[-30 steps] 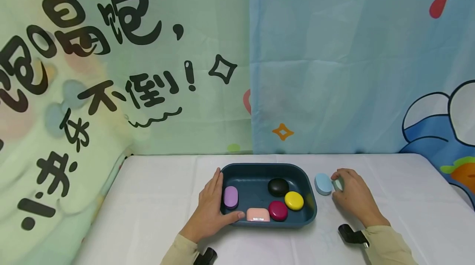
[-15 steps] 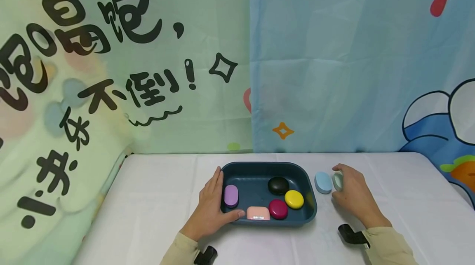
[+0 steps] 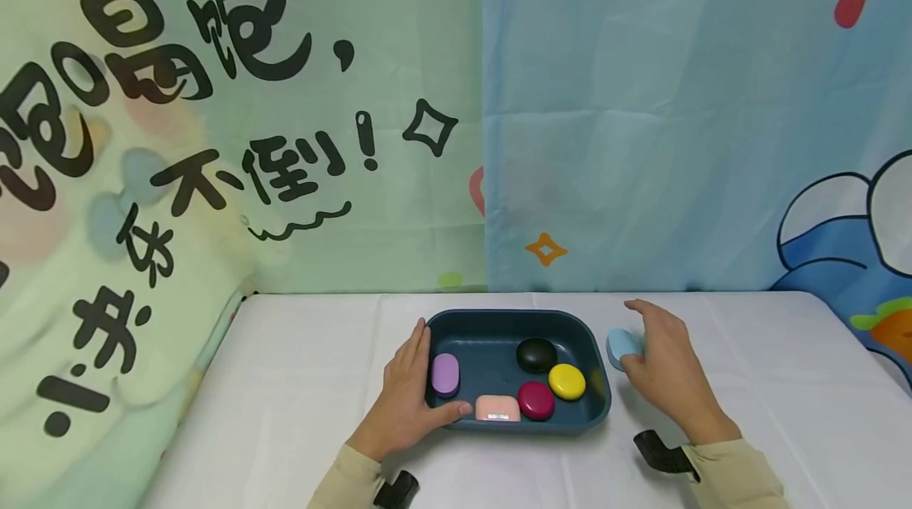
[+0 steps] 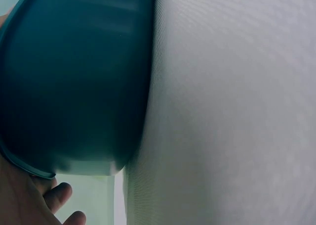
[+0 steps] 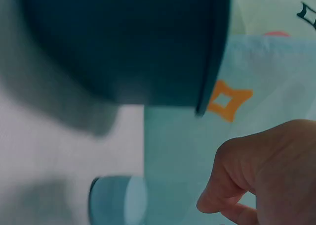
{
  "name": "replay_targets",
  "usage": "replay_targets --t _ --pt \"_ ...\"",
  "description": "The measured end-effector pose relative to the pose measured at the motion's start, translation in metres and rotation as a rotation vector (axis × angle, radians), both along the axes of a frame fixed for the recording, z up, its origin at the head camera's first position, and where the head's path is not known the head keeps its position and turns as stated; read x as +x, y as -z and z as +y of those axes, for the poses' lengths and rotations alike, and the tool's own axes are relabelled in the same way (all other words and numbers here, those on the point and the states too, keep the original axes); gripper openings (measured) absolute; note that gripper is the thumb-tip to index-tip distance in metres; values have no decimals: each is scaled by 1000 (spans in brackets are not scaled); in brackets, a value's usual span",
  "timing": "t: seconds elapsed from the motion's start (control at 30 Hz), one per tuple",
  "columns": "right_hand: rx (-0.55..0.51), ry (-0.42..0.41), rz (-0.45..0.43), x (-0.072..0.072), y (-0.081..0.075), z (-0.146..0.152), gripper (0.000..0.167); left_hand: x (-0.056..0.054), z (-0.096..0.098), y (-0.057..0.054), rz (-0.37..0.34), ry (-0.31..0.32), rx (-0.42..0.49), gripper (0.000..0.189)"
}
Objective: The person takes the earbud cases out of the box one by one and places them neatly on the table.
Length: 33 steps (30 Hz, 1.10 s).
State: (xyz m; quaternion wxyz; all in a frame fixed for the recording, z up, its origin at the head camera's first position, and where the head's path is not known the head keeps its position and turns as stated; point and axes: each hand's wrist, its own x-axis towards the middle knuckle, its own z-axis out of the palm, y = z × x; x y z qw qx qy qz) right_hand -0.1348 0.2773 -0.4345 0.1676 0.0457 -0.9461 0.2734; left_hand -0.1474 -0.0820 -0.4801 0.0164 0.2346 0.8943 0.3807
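My left hand (image 3: 406,394) rests on the left end of a dark blue tray (image 3: 484,320), fingers straight along its side and thumb lying over the front rim. Beside the tray's right end, my right hand (image 3: 670,370) hovers with thumb and forefinger spread apart. The light blue rounded piece (image 3: 621,347) lies close to that gap, on the white table; the right wrist view shows this light blue piece (image 5: 116,200) apart from the hand (image 5: 266,170). A pale green piece seen earlier is hidden from view. In the left wrist view, left fingers (image 4: 57,195) show below the tray wall (image 4: 74,86).
Inside the tray lie purple (image 3: 446,374), black (image 3: 537,355), yellow (image 3: 567,381), dark red (image 3: 536,400) and pink (image 3: 497,408) rounded pieces. A printed cloth backdrop (image 3: 627,137) hangs behind the white table (image 3: 306,398).
My right hand has moved left from the pale green piece toward the light blue one, its thumb and forefinger spreading wider. My left hand keeps its place on the tray.
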Motion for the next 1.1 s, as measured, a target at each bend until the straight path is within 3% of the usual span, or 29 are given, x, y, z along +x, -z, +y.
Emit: replay_targets --t 0.47,0.73,1.1 --pt "20 -68 -7 5 -19 -44 50 0 2 -2 9 11 17 119" --pt "44 -120 -48 7 -15 -72 59 2 4 1 -25 11 22 121" --pt "45 -225 -30 2 -5 -113 61 -1 0 2 -21 9 19 123"
